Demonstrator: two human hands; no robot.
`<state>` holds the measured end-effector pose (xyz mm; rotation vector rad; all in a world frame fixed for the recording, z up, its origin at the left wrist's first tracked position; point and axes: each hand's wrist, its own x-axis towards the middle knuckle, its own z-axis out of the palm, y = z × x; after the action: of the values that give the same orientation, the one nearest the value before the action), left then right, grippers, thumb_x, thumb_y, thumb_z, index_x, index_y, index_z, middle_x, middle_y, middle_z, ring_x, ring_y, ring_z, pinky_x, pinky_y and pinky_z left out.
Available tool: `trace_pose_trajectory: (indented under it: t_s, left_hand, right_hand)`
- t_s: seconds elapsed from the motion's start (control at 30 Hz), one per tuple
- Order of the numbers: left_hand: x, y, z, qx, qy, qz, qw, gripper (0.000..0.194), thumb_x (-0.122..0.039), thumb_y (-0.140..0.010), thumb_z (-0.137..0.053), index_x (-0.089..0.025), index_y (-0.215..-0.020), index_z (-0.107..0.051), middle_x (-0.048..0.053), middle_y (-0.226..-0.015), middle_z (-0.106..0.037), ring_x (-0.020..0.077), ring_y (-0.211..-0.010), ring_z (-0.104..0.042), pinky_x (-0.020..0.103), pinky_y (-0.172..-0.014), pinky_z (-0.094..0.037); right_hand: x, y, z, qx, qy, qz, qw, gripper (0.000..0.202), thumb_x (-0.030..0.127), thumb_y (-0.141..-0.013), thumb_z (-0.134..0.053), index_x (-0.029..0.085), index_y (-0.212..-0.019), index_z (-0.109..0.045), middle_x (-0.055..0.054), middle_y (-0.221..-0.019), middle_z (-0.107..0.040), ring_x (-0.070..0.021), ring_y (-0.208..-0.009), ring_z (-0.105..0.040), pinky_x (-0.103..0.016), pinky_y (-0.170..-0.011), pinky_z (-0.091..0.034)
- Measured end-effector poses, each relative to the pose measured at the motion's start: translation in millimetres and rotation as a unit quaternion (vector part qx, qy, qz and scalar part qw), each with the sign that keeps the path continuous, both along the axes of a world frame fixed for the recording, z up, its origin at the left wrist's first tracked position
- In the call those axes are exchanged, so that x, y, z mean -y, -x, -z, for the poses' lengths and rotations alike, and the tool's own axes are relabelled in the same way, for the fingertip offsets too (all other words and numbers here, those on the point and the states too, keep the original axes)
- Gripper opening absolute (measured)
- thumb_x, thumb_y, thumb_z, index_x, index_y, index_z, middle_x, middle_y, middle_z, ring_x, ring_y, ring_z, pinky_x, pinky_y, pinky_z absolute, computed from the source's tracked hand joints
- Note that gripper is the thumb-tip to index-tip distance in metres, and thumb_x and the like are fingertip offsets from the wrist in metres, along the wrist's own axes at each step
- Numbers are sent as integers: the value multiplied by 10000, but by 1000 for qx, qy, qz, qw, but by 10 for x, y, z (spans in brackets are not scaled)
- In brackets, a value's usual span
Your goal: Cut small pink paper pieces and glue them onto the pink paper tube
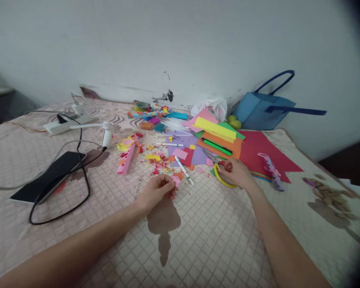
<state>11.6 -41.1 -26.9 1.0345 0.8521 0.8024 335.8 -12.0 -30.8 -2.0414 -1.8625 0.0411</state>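
My left hand (160, 189) is closed, pinching a small pink paper cutout (176, 181) just above the tablecloth. My right hand (236, 172) has its fingers closed around the handles of a pair of scissors (218, 175), which have a yellow loop and a reddish one. Their blades point away over a purple paper sheet (180, 140). Between my hands lies a white marker (184, 170). Beyond it are a red paper piece (188, 157), a pink rectangle (180, 153) and many small paper scraps (157, 154).
Coloured sheets, including a large red one (255, 152), lie at the right with a green pen (217, 147). A decorated pink paper roll (127, 158) is at the left, near a black tablet-like panel (51, 174) and cables. A blue bag (262, 110) stands by the wall; peanuts (331, 196) lie far right.
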Motion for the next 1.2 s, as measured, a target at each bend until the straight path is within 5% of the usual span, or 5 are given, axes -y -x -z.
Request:
trace_pose_trajectory:
  t_s: [0.37, 0.53, 0.77, 0.93, 1.2]
  left_hand:
    - [-72, 40, -68, -15, -9, 13, 1000, 253, -349, -722, -658, -128, -737, -536, 13, -685, -612, 91, -590, -573, 240, -590, -476]
    - [-102, 90, -125, -8, -13, 3, 1000, 264, -344, -708, -673, -130, -719, -519, 4, -684, -609, 90, -590, -579, 246, -604, -481]
    - [-28, 91, -153, -25, -15, 47, 998, 261, -357, -708, -669, -130, -738, -544, 25, -680, -636, 99, -592, -590, 238, -597, -467]
    - [45, 65, -155, -29, -38, 89, 995, 233, -357, -740, -631, -137, -723, -555, 19, -663, -634, 101, -583, -593, 237, -588, -465]
    - [66, 60, -113, -39, -34, 110, 993, 204, -333, -764, -605, -133, -737, -579, 26, -695, -637, 95, -596, -587, 229, -597, -467]
  right_hand:
    - [13, -106, 42, 0, 63, 49, 997, 386, 572, -639, -592, 205, -654, -472, -47, -639, -588, -224, -634, -575, -283, -520, -369]
    - [75, -71, -176, -259, 40, 29, 965, 375, 570, -665, -588, 203, -676, -511, -38, -600, -574, -195, -561, -554, -289, -490, -381]
    - [330, 906, -340, -557, 55, -138, 817, 317, 418, -669, -695, 245, -874, -525, 33, -685, -519, -107, -520, -457, -250, -482, -376]
    - [487, 1460, -296, -577, 143, -151, 790, 303, 409, -666, -701, 220, -833, -533, 42, -664, -500, -80, -483, -411, -218, -425, -318]
    - [496, 1548, -316, -587, 142, -149, 783, 294, 339, -609, -736, 200, -743, -514, 40, -652, -507, -85, -536, -455, -214, -464, -352]
